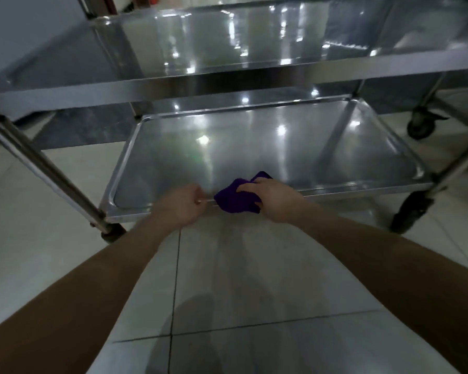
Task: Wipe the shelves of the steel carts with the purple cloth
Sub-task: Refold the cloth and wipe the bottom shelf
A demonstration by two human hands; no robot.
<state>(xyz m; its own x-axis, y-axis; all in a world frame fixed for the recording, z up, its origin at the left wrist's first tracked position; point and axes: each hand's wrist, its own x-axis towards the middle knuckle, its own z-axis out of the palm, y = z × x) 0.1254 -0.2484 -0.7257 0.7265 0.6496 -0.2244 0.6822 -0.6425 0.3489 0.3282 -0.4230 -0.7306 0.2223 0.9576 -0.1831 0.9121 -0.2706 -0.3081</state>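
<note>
tiles (227,279) lie nearest, under both forearms. at the near rim of the lower shelf (254,147) the right hand (274,201) grips the bunched purple cloth (234,201), which drapes over that rim. the left hand (183,207) sits curled just beside it; whether it clasps the rim i cannot tell. a hard push could roll the cart on its near wheel (411,211), and the bunched cloth may skip the corners. the upper shelf (227,44) crowds any reach to the far edge. another caster (420,126) stands far right.
</note>
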